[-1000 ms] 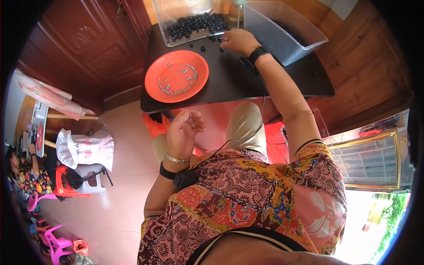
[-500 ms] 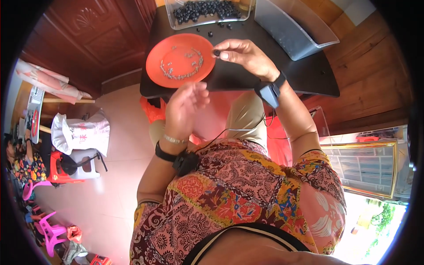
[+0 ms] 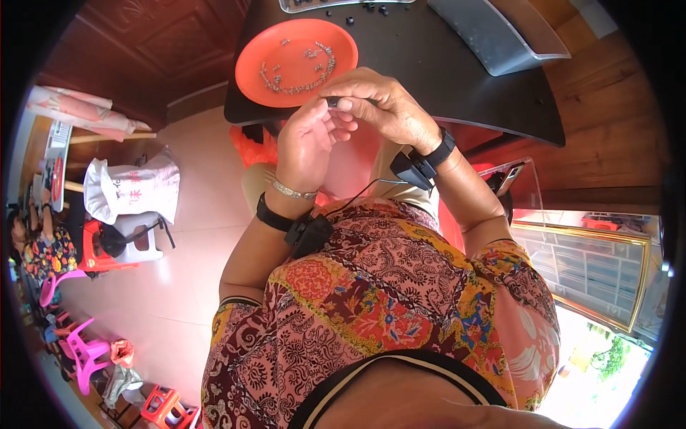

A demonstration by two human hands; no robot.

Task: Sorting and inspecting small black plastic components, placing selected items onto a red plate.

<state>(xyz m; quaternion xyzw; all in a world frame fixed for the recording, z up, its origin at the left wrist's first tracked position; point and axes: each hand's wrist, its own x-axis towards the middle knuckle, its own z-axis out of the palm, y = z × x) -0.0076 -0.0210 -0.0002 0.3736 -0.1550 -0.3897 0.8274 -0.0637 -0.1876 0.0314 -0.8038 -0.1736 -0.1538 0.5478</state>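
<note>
Between the thumb and forefinger of my right hand (image 3: 386, 107) is a small round black piece (image 3: 333, 102). My left hand (image 3: 306, 146) is right beside it, its fingertips up against the piece and its other fingers curled in. Whatever the left fingers pinch is hidden or too small to name. Just beyond both hands, an orange-red plate (image 3: 246, 64) rests on the dark table (image 3: 464, 96). Small silvery metal bits (image 3: 294, 90) lie on the plate, many of them in a curved row. Several loose black pieces (image 3: 349, 21) are scattered on the table behind it.
A clear tray's edge (image 3: 343, 6) shows at the top, and a translucent grey bin (image 3: 493, 50) stands at the far right of the table. A white sack (image 3: 136, 189) and pink stool (image 3: 86, 354) are on the left. Another person (image 3: 46, 239) sits at far left.
My right hand has brought the black piece down and left to my left hand, which has risen to meet it. The view has tilted, so the table sits higher.
</note>
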